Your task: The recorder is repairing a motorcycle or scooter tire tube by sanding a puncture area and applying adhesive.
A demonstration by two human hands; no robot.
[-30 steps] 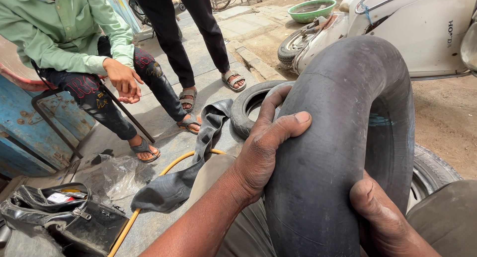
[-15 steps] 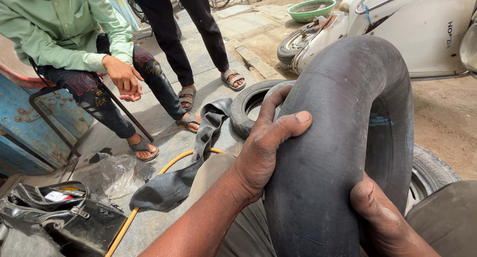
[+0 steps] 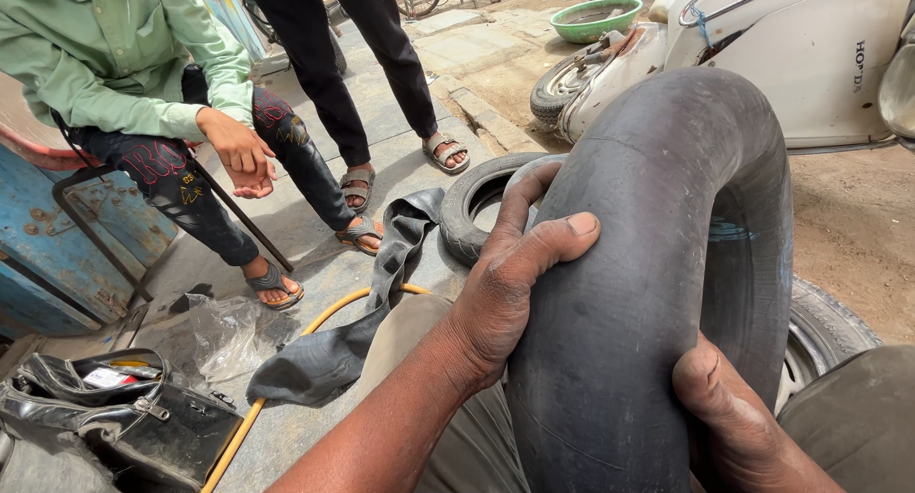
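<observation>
While both hands, left (image 3: 505, 293) and right (image 3: 734, 417), clench it, the matte rubber inner tube (image 3: 658, 264) bulges smoothly.

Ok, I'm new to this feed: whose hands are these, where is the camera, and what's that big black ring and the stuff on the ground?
The camera sits on a person's head, looking down at their own bare hands. The left hand and right hand grip an inflated black inner tube, held upright. On the concrete ground lie a flat deflated tube, a yellow hose, a small tyre and a black bag. A seated person in a green shirt and a standing person are bystanders. A white scooter is parked behind.
</observation>
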